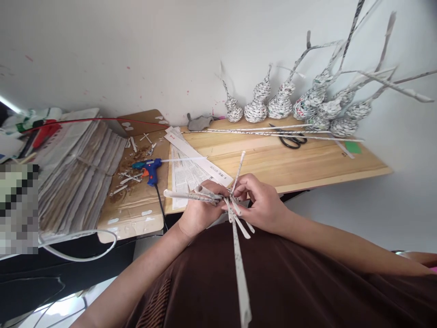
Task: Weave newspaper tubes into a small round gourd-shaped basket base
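Observation:
Rolled newspaper tubes (239,269) cross in a bundle held between my two hands, above my lap at the table's front edge. One long tube hangs down toward me, and shorter ends stick out to the left, up and down. My left hand (204,205) is closed around the left side of the bundle where the tubes meet. With thumb and fingertips, my right hand (261,202) pinches the tubes on the right side, by one that points upward. My fingers hide part of the crossing point.
A blue glue gun (153,169) lies on stained cardboard (136,214), left of printed paper strips (196,157). Stacked newspapers (85,168) stand far left. Black scissors (290,138), long paper tubes (252,131) and several woven gourd shapes (256,107) line the table's back.

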Demonstrator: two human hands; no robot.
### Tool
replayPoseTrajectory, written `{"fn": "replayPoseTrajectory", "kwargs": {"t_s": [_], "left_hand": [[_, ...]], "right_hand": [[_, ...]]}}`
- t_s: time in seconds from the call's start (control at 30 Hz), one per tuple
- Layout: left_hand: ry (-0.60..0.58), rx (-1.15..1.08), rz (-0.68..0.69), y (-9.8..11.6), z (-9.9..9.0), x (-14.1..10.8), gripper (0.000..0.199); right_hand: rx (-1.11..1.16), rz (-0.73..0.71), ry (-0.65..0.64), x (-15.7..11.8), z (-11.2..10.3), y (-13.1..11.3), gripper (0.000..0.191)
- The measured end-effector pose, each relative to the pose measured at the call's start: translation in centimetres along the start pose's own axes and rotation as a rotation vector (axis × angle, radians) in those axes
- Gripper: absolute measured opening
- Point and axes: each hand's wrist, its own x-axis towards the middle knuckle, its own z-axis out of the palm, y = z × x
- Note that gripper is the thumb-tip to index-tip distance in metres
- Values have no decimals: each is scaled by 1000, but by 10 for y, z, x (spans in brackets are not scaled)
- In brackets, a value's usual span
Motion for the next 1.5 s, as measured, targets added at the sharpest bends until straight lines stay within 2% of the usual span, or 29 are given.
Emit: {"fn": "replayPoseTrajectory", "kwargs": {"t_s": [0.17, 0.37, 0.5, 0.6, 0.73, 0.8, 0.9, 0.97, 1.03, 1.23, 1.5], "left_hand": [[25, 7, -22, -3, 2, 0, 4], [57, -38, -27, -4, 3, 1, 9], [0, -47, -25, -3, -1, 3, 12], [-47, -54, 12, -2, -4, 5, 13], [-80, -26, 66, -1, -4, 6, 14], [-63, -9, 66, -1, -3, 5, 14], [-21, -9, 70, 0, -2, 3, 13], [-15, -11, 75, 2, -2, 1, 12], [-13, -4, 77, 3, -2, -1, 13], [7, 25, 63, 4, -1, -5, 15], [73, 139, 121, 5, 3, -10, 11]], "right_hand": [[1, -111, 30, -2, 0, 3, 26], [-57, -318, -187, 0, -11, 7, 20], [-65, -365, -304, 2, -19, 6, 21], [-66, -348, -395, 3, -24, 5, 23], [-34, -270, -446, 2, -30, 5, 25], [22, -134, -433, 0, -31, 5, 21], [98, 136, -329, -3, -29, 2, 12], [59, 234, -248, -4, -26, -1, 21], [-37, 241, -180, -5, -22, -3, 25], [-210, 165, -67, -4, -17, -2, 17], [-328, 185, -210, 11, -17, -9, 16]]}}
